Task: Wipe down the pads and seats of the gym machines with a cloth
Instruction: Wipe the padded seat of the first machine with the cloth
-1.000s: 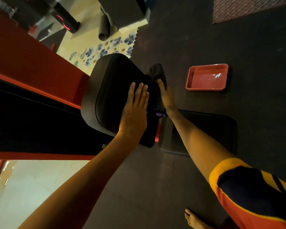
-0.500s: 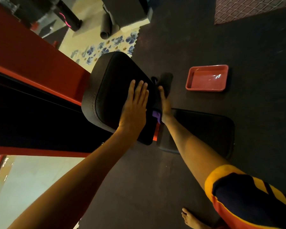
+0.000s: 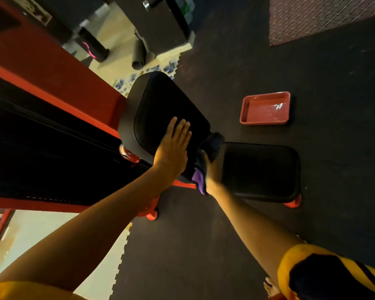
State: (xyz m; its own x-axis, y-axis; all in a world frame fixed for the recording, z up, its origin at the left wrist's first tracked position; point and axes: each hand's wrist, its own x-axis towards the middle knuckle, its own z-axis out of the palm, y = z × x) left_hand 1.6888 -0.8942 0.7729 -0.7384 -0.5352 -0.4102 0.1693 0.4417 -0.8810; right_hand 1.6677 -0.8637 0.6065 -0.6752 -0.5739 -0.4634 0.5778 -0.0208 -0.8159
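On the black back pad [image 3: 160, 105] of a red-framed gym machine [image 3: 52, 68], the person's left hand [image 3: 171, 146] lies flat, fingers straight and together, holding nothing. At the pad's lower right edge, the right hand [image 3: 210, 172] grips a bunched cloth [image 3: 199, 180], partly purple, against the pad's side, between this pad and the black seat [image 3: 260, 169]. Cloth hides most of its fingers. Beyond the 2 pads, a red tray [image 3: 264, 122] sits on the dark floor [image 3: 312, 72].
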